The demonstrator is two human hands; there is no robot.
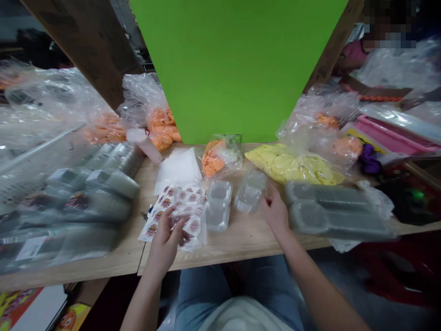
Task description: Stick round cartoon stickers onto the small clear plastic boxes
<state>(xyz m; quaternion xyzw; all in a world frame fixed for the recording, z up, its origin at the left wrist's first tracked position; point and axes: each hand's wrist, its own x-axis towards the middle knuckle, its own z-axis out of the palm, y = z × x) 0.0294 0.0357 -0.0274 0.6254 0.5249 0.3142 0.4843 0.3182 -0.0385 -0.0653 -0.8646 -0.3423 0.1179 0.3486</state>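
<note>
From the head view, the left hand (pixel 167 239) pinches the stickered box (pixel 193 224) near the table's (pixel 241 241) front edge, atop a sticker sheet (pixel 157 212). The right hand (pixel 275 211) touches 1 clear box (pixel 250 193) towards the middle; whether it grips cannot be told. Between them sits 1 bare hinged box (pixel 218 204). Judging by this, 1 box bears stickers and 2 remain plain. Bags of orange pieces (pixel 215 158) and yellow discs (pixel 292 165) lie along the back edge, and grey trays (pixel 334 214) are stacked at the right.
</note>
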